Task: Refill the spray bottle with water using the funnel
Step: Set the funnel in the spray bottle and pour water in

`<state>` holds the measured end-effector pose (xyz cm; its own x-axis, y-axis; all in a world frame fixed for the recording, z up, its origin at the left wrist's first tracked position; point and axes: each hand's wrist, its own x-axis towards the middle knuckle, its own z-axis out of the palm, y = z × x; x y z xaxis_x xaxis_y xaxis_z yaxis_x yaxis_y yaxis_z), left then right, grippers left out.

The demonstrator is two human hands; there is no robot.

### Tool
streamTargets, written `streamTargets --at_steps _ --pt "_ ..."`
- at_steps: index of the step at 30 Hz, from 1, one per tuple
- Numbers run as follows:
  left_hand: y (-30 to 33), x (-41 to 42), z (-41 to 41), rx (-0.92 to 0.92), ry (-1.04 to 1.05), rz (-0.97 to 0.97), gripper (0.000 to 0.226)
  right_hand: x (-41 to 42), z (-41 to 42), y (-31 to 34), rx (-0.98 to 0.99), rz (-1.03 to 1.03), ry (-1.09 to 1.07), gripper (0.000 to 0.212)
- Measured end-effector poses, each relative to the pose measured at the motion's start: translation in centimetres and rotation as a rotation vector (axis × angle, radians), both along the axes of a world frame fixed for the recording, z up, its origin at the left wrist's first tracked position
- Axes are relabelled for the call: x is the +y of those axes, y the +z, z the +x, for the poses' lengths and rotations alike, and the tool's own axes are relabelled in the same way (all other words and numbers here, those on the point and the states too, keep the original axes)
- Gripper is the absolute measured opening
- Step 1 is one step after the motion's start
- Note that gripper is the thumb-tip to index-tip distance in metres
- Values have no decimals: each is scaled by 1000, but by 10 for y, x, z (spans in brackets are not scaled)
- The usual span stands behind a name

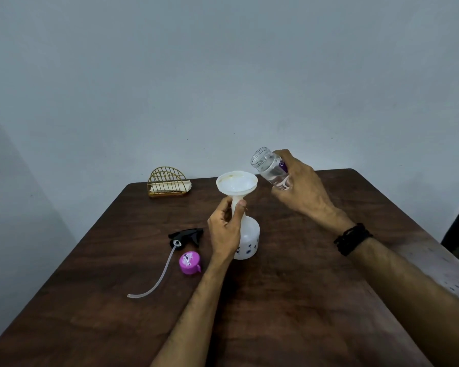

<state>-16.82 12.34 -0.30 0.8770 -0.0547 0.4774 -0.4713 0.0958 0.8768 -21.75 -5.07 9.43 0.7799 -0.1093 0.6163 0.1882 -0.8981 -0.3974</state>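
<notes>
Center frame: I had my left hand (pixel 227 223) pinching the funnel (pixel 236 185) stem to steady it in the spray bottle (pixel 247 242) neck; my right hand (pixel 297 186) gripped the tilted water jar (pixel 269 165), approx. ready to pour.

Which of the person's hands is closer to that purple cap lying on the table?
Left. The left hand grips the funnel stem just right of the purple cap; the right hand holds the clear bottle farther right and higher.
</notes>
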Motion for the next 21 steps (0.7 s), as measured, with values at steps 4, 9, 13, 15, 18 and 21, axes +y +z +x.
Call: streamTargets --at_steps 4,9,13,15,18,21 --pt "0 0 -1 9 -10 -4 21 -1 0 5 28 -90 -18 57" --pt "3 0 -1 16 -24 2 11 -4 0 8 41 -213 -61 61" --pt "3 0 -1 7 -23 1 20 -5 -1 12 27 -278 -62 62" --pt "3 0 -2 4 -18 -3 27 -5 -1 13 21 -298 -67 62" --pt "2 0 -2 2 -16 -1 28 -6 0 13 6 -327 -72 63" --pt "2 1 -1 11 -17 3 18 -7 1 12 -6 -347 -68 64"
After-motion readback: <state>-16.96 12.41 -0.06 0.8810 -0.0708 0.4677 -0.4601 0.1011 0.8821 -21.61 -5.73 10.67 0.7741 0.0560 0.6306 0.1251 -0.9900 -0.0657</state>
